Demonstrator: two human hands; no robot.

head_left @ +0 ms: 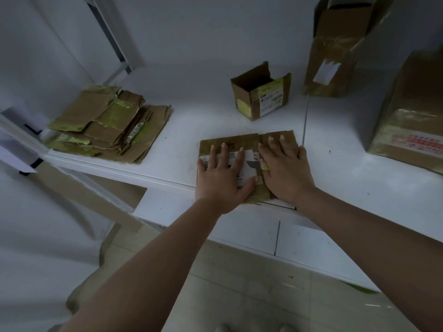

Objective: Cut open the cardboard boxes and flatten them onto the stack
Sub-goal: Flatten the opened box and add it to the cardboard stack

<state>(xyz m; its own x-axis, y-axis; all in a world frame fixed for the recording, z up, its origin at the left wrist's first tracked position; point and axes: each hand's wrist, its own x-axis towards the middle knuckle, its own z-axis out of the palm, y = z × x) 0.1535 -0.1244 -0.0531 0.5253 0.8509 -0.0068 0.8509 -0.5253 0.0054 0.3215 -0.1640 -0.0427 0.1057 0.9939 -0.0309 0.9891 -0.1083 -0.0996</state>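
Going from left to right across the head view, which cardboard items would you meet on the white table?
Stack of flattened boxes → flattened box under both hands → small open box → tall open box → large sealed box.

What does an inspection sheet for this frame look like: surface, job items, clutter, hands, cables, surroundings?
Surface: white table, faint marks.
Job's things: flattened box near the front edge; stack of flattened cardboard to the left; small open box, tall open box and large taped box still standing.
Clutter: nothing seen.
Hands: left hand and right hand press flat on the flattened box; a blade shows between them.
Cables: nothing seen.
Surroundings: white wall, tiled floor.
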